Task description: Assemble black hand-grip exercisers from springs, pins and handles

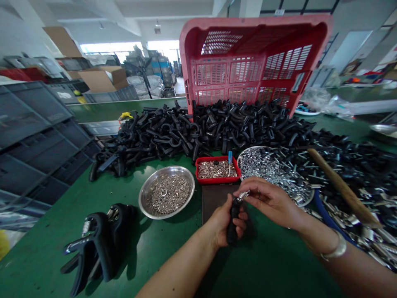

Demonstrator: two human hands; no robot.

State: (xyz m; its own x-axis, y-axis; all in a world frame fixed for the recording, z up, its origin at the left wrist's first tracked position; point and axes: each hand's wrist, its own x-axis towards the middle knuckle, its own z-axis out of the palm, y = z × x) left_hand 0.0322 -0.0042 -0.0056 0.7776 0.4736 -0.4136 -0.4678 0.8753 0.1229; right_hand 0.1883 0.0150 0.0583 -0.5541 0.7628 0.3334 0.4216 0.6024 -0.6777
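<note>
Head view | left hand closed round a black plastic grip handle, upright above a dark mat | right hand in a narrow pinch on a small metal part at its tip | handle looks light, stiff; best held mid-body

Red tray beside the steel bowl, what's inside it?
The red tray holds a heap of short silver metal pieces, with a blue-handled tool standing among them. The pile hides the tray's floor and the tool's lower end.
</note>
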